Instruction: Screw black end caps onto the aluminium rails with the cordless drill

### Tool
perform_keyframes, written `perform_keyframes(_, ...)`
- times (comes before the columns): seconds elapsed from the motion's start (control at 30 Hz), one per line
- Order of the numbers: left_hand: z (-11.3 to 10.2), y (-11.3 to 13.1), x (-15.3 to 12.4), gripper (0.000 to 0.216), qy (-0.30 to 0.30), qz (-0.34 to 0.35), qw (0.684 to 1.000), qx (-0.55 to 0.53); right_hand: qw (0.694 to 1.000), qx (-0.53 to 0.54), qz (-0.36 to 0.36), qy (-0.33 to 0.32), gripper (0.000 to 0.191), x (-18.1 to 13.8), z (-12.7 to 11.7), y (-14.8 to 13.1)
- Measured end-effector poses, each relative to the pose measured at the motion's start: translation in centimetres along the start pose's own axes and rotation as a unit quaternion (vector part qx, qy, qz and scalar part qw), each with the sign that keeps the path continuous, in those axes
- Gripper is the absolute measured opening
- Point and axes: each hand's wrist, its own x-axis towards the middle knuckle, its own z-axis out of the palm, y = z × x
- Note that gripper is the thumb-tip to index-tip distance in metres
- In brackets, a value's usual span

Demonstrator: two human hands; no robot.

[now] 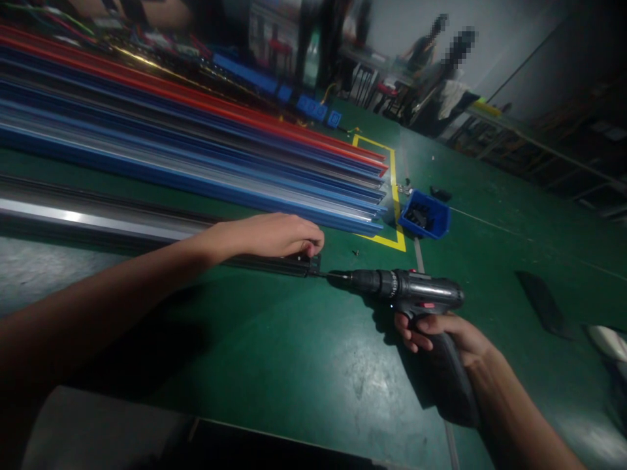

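Observation:
My right hand (431,333) is wrapped round the handle of a black cordless drill (416,290). The drill lies level, its bit pointing left and reaching a small dark end piece (315,264) at the end of a dark metal profile (274,264). Over that end rests my left hand (284,236), fingers curled down and closed at the end piece. The palm hides most of what those fingers touch. I cannot tell whether a screw sits at the tip of the bit.
Blue profiles (245,183) and red profiles (235,114) lie in a long row behind. A blue bin (443,222) holds small dark parts. Yellow tape (399,228) marks the green table (313,365). A dark flat object (541,303) lies at right. People stand in the background.

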Motion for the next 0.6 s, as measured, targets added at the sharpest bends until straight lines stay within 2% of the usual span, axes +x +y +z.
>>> perform_keyframes(0.17, -0.02, 0.02, 0.02, 0.025, 0.002, -0.001, 1.0, 0.003, 1.0, 0.013, 0.004, -0.019, 0.025, 0.09, -0.1, -0.02)
perform_keyframes(0.6, 0.04, 0.05, -0.08, 0.025, 0.003, -0.009, 1.0, 0.006, 1.0, -0.002, 0.005, -0.01, 0.026, -0.03, -0.12, 0.08)
